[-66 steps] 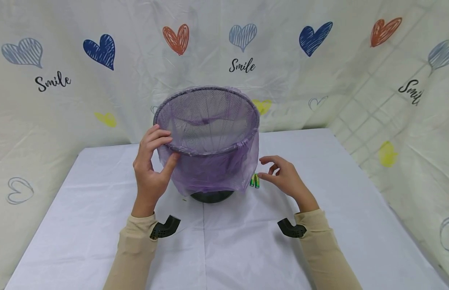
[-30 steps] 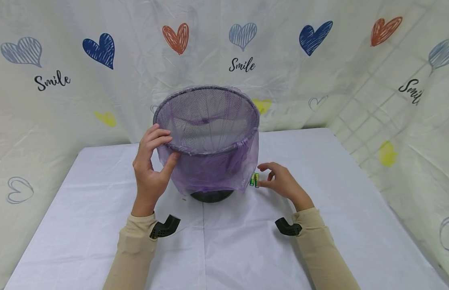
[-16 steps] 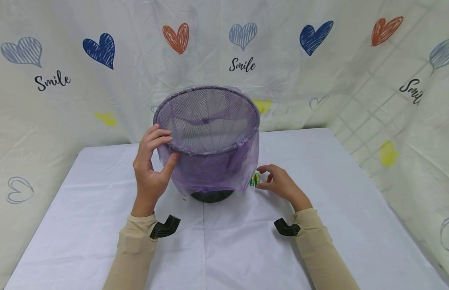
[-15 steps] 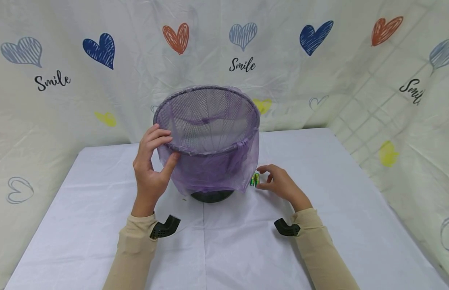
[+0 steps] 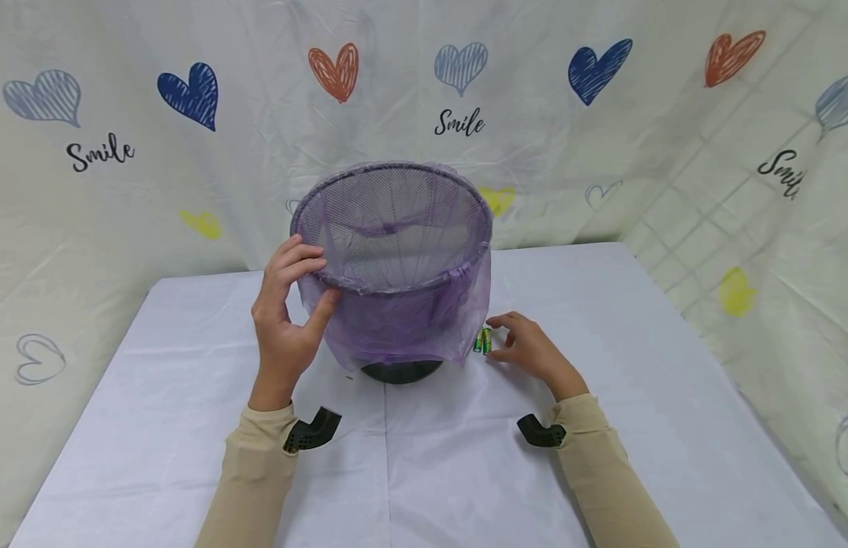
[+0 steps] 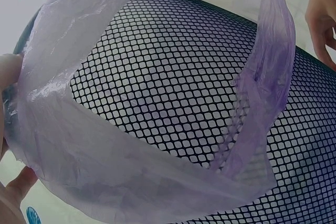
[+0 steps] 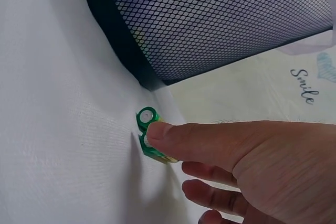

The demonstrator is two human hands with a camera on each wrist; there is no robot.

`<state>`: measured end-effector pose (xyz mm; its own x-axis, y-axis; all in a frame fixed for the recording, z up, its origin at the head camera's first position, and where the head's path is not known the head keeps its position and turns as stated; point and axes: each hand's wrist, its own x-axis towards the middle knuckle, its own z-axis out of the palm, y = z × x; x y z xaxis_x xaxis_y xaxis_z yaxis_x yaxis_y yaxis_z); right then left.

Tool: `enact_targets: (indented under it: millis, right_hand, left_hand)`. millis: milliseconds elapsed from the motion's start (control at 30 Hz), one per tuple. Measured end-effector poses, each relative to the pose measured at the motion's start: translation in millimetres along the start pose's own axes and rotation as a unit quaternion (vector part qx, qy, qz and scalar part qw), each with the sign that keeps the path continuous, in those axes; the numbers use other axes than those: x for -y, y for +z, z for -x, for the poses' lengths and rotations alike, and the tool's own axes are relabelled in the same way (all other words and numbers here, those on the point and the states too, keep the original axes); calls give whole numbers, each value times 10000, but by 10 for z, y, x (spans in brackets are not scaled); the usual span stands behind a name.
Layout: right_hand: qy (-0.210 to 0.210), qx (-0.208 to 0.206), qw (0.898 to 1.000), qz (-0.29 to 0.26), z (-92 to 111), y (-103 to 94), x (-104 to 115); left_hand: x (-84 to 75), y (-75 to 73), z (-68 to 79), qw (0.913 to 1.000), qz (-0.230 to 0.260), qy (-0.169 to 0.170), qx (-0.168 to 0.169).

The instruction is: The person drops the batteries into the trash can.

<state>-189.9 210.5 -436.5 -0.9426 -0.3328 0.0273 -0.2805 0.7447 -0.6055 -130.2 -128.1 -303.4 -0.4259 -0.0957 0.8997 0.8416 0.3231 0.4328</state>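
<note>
A black mesh wastebasket (image 7: 220,19) stands on the table, lined with a thin purple plastic bag (image 5: 403,327) folded out over its rim. My left hand (image 5: 285,331) grips the bagged rim at the near left, thumb outside. Two green and yellow batteries lie side by side just right of the basket. My right hand (image 5: 533,346) has its thumb and forefinger at the two ends of the right-hand battery (image 5: 487,341). In the right wrist view the thumb (image 7: 163,134) covers part of that battery's end, beside the other battery (image 7: 146,115); the forefinger is hidden there.
A white cloth covers the table (image 5: 191,457), with a seam down the middle. A tiny dark speck (image 5: 349,377) lies near the basket's base (image 5: 402,373). Behind stands a pale curtain (image 5: 390,129) printed with hearts and "Smile".
My right hand has moved slightly down and left, its thumb and forefinger closing in on the right-hand battery. My left hand, the basket and the bag stay as they were.
</note>
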Motion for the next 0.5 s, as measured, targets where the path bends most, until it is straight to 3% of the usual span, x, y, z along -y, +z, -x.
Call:
enact_targets:
  millis: [500]
  right_hand:
    - [-117, -19, 9999, 120, -21, 69, -26]
  left_hand:
    - [11, -8, 2, 10000, 27, -5, 21]
